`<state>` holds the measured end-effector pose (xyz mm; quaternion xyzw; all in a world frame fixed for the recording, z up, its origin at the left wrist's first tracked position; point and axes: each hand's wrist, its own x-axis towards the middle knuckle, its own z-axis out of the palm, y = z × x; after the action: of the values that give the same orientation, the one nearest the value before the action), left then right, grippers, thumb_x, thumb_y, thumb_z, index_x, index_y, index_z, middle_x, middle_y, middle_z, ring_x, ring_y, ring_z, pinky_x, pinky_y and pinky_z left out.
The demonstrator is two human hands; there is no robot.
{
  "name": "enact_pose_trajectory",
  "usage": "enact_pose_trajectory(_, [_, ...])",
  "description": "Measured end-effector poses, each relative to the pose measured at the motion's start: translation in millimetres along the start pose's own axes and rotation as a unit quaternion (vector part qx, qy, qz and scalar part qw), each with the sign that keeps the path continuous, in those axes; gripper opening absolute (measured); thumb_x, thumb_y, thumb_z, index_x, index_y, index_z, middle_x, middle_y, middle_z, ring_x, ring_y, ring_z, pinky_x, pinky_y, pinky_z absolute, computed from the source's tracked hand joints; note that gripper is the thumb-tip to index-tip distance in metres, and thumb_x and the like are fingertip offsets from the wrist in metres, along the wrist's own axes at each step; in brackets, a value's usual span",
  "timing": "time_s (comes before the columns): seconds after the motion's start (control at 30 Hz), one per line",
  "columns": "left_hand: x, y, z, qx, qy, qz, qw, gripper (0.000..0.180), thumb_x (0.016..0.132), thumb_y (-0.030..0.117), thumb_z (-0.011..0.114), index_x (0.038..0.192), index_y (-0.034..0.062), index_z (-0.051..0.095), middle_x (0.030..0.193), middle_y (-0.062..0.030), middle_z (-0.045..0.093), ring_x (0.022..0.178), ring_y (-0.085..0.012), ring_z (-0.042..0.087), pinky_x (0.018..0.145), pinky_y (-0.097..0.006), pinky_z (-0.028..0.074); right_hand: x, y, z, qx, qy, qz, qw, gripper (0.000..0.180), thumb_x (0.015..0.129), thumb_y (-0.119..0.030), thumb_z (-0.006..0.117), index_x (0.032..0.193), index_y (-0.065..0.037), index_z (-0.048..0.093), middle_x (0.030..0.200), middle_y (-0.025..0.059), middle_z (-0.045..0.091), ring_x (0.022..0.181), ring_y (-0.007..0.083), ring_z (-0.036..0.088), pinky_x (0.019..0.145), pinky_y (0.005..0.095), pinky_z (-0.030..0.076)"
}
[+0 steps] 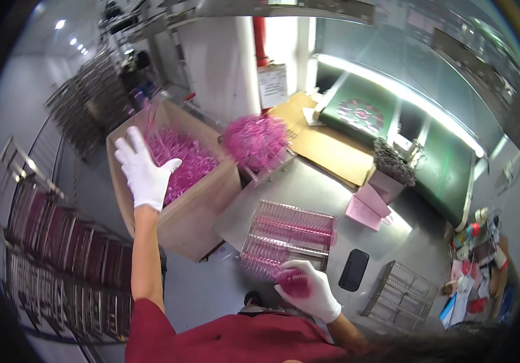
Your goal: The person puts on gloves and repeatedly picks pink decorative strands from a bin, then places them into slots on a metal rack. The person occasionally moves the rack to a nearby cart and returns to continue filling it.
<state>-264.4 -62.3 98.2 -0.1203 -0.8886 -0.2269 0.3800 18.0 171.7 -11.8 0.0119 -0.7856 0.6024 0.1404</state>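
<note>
Left hand (144, 175), white-gloved: fingers spread over box (208, 209) of pink strands (187, 166); contact unclear.
Right hand (317, 293), white-gloved: fingers curled around pink bunch (294, 283), at near edge of wire rack (288, 247).
Bunch: probably light, thin, springy, somewhat slippery, easily bent; best held loosely by its outer edges.

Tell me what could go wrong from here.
Pieces could slip loose: the right hand holds a bunch of small pink pieces.

Strands might snag or spill: the left hand is spread at the beige bin, near a loose heap of pink strands.

The black phone might get knocked, as it lies on the table close to the right hand.
</note>
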Motion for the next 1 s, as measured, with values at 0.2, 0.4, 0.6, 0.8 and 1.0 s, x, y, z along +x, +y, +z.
enact_pose_trajectory(0.2, [-117, 94, 3, -0.353, -0.553, 0.156, 0.739, 0.116, 0.078, 0.034, 0.089, 0.165, -0.0057, 0.024, 0.164, -0.031, 0.036, 0.158, -0.0403, 0.033, 0.128, -0.044, 0.032, 0, 41, 13, -0.229, -0.125, 0.049, 0.964, 0.057, 0.086, -0.027, 0.082, 0.131, -0.004, 0.056, 0.112, 0.02, 0.073, 0.106, 0.0426, 0.071, 0.086, 0.0502, 0.06])
enact_pose_trajectory(0.4, [-194, 101, 16, -0.449, -0.584, 0.143, 0.661, 0.133, 0.084, 0.035, 0.089, 0.172, 0.008, -0.007, 0.159, -0.0349, 0.041, 0.14, -0.0452, 0.053, 0.117, -0.043, 0.045, 12, 0, -20, -0.425, -0.136, 0.004, 0.895, 0.069, 0.074, -0.03, 0.084, 0.126, 0.002, 0.053, 0.111, 0.019, 0.062, 0.101, 0.039, 0.066, 0.078, 0.05, 0.061])
enact_pose_trajectory(0.6, [-174, 116, 19, -0.362, -0.693, 0.075, 0.619, 0.119, 0.081, 0.027, 0.084, 0.171, 0.0085, 0.009, 0.109, -0.027, 0.074, 0.1, -0.0406, 0.075, 0.091, -0.046, 0.059, 24, -22, -37, -0.5, -0.128, -0.137, 0.845, 0.032, 0.079, -0.012, 0.073, 0.109, -0.006, 0.065, 0.114, 0.013, 0.057, 0.106, 0.0296, 0.064, 0.071, 0.0384, 0.062])
enact_pose_trajectory(0.8, [-204, 96, 49, -0.535, -0.651, 0.003, 0.539, 0.083, 0.081, 0.024, 0.085, 0.151, 0.0038, 0.045, 0.102, -0.0161, 0.075, 0.093, -0.0288, 0.075, 0.09, -0.039, 0.059, 20, -11, -52, -0.426, -0.112, -0.175, 0.88, 0.04, 0.086, -0.016, 0.08, 0.123, -0.005, 0.07, 0.136, 0.0187, 0.058, 0.122, 0.0363, 0.065, 0.085, 0.0407, 0.064])
enact_pose_trajectory(1.0, [-239, 83, 53, -0.643, -0.652, -0.305, 0.262, 0.062, 0.087, 0.002, 0.077, 0.143, 0.0044, 0.049, 0.122, -0.0108, 0.072, 0.098, -0.019, 0.074, 0.074, -0.032, 0.06, -24, 32, -36, -0.305, 0.078, -0.091, 0.945, 0.085, 0.07, -0.026, 0.095, 0.141, 0.0, 0.056, 0.138, 0.0282, 0.059, 0.124, 0.0448, 0.062, 0.103, 0.0526, 0.053])
